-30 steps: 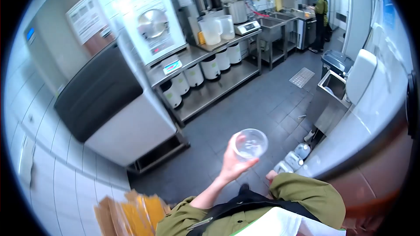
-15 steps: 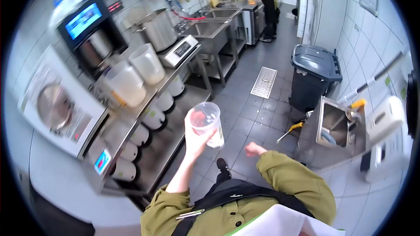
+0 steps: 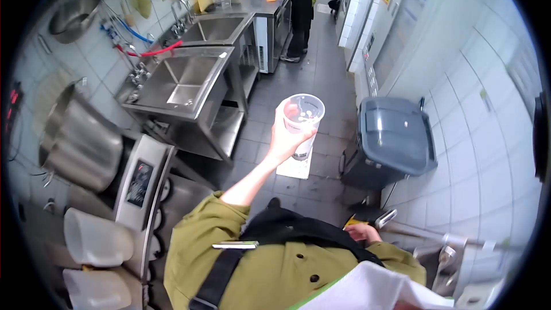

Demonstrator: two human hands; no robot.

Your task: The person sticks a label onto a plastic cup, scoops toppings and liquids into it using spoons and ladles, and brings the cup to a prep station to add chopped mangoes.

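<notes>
Co-worker (image 3: 302, 6) at the far counter was cut off by the top edge, head out of frame; the containers by that person's hands were too small to identify. The two pale pitchers (image 3: 97, 238) ran close to the left edge, and the small basin (image 3: 439, 270) at lower right was partly covered by the sleeve. Floor grate (image 3: 291, 173) was partly masked by the cup and hand. Print on the clear plastic cup (image 3: 309, 116) was too small to read.

Cup was up in front of the person, over the aisle floor, between the sinks (image 3: 189, 77) and the grey bin (image 3: 396, 129), well apart from both. Mouth faced up toward the camera, base down. Long axis near upright, slight tilt.

Left hand (image 3: 285, 139) was curled around the cup's side, opened only to cup width, thumb across the near side below the rim, fingers on the far left side, partly seen through the plastic. Right hand (image 3: 363, 232) was low by the waist, fingers bent, just beside something yellow (image 3: 352, 222); couldn't tell whether it gripped anything or touched that.
</notes>
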